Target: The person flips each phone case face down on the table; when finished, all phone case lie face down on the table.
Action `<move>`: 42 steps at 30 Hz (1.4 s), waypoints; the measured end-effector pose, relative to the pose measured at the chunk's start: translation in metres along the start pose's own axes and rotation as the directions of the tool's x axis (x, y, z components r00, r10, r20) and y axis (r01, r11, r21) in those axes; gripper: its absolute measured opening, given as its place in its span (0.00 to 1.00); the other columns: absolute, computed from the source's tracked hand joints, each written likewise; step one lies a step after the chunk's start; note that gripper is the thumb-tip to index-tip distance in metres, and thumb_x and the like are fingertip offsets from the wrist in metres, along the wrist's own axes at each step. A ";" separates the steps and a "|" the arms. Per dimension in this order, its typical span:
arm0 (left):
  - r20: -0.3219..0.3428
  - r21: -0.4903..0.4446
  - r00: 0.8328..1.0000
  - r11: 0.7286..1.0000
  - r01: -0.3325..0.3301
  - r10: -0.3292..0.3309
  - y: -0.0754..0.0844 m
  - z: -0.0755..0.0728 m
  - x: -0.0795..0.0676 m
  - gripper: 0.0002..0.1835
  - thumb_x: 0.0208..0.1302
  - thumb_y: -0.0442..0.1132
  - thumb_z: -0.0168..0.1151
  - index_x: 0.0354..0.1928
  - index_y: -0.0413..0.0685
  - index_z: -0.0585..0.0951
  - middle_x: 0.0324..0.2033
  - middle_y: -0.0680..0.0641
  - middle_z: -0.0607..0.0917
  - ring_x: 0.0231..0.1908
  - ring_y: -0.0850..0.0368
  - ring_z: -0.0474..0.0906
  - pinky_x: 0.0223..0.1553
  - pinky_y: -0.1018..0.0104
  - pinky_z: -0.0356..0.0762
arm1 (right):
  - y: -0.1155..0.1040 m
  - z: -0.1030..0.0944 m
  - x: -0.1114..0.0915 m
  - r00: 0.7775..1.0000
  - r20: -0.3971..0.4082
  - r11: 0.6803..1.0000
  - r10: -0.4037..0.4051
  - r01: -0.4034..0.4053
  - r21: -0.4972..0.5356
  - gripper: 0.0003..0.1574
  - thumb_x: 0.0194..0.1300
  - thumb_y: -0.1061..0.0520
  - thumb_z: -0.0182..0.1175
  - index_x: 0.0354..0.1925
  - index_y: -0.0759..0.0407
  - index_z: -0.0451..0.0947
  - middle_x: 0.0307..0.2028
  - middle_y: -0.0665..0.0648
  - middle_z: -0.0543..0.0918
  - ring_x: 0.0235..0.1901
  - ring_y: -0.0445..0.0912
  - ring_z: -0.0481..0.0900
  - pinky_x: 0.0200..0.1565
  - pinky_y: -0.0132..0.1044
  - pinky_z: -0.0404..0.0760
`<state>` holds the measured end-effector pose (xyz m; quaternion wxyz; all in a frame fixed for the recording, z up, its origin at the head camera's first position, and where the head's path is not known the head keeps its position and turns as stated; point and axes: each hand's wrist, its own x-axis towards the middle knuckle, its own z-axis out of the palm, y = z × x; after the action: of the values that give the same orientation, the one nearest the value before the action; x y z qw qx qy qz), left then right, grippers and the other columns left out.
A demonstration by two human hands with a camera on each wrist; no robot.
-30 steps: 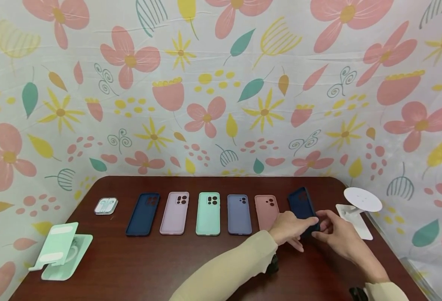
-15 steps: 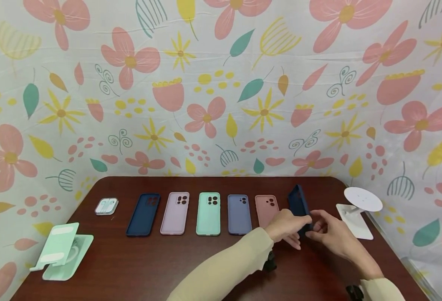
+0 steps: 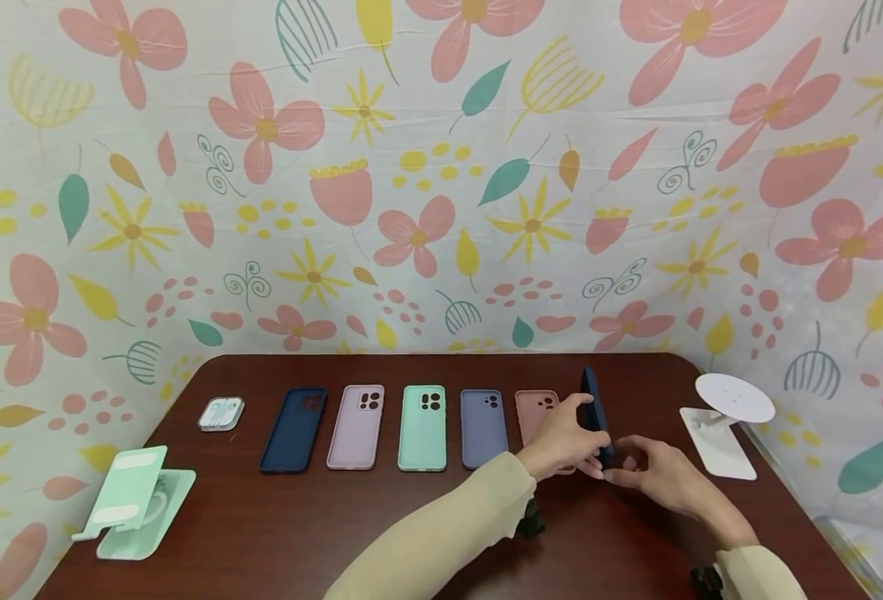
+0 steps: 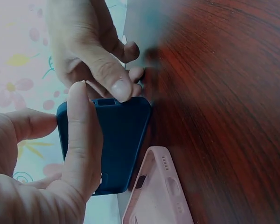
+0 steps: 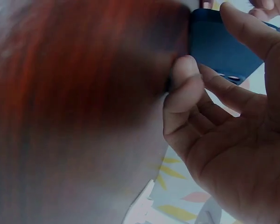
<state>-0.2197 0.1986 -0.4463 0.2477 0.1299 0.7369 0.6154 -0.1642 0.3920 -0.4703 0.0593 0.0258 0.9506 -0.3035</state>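
Observation:
A dark blue phone case (image 3: 593, 407) stands nearly on its long edge at the right of the row, close over the table. My left hand (image 3: 564, 433) grips it from the left; in the left wrist view the thumb lies across its inner face (image 4: 119, 144) and a finger meets the upper edge. My right hand (image 3: 654, 477) pinches the near end low down, its thumb tip (image 4: 122, 89) right at the end opening. Some right fingers are curled behind and partly hidden. A pink phone case (image 3: 535, 408) lies just left of it, partly covered by my left hand.
Purple (image 3: 484, 429), mint (image 3: 422, 429), lilac (image 3: 355, 429) and another dark blue phone case (image 3: 293, 432) lie in a row. Boxed earphones (image 3: 221, 414) and a mint stand (image 3: 137, 500) are at left; a white stand (image 3: 726, 417) is at right, near the table edge.
The dark blue phone case has turned from leaning back to nearly on edge. My left hand's fingers have shifted up along it. The right hand has moved slightly down and left.

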 end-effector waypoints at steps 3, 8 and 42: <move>-0.009 0.014 1.000 1.000 -0.005 0.005 0.000 0.000 -0.001 0.34 0.73 0.33 0.68 0.77 0.63 0.74 0.25 0.44 0.89 0.15 0.50 0.83 0.15 0.67 0.70 | 0.002 0.002 0.002 1.000 0.012 1.000 0.008 -0.008 0.007 0.37 0.68 0.42 0.75 0.61 0.68 0.80 0.34 0.52 0.81 0.30 0.43 0.75 0.32 0.33 0.70; -0.031 0.013 1.000 1.000 0.001 0.000 0.002 0.001 -0.004 0.33 0.73 0.31 0.67 0.77 0.63 0.76 0.21 0.44 0.87 0.11 0.52 0.78 0.13 0.71 0.59 | 0.004 0.002 0.004 1.000 0.019 1.000 0.007 -0.007 0.008 0.39 0.67 0.42 0.76 0.61 0.69 0.80 0.35 0.52 0.81 0.31 0.44 0.75 0.32 0.34 0.71; -0.134 0.086 0.990 0.995 0.051 -0.040 -0.005 0.014 -0.001 0.36 0.66 0.28 0.76 0.74 0.46 0.74 0.19 0.41 0.84 0.21 0.41 0.90 0.30 0.54 0.92 | 0.011 -0.002 0.006 0.998 -0.003 0.998 0.061 -0.061 0.013 0.38 0.65 0.47 0.77 0.60 0.74 0.79 0.37 0.55 0.84 0.35 0.46 0.78 0.36 0.37 0.76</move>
<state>-0.2111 0.2095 -0.4525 0.2062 0.0829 0.7813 0.5832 -0.1698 0.4022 -0.4758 0.0665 0.0557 0.9476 -0.3076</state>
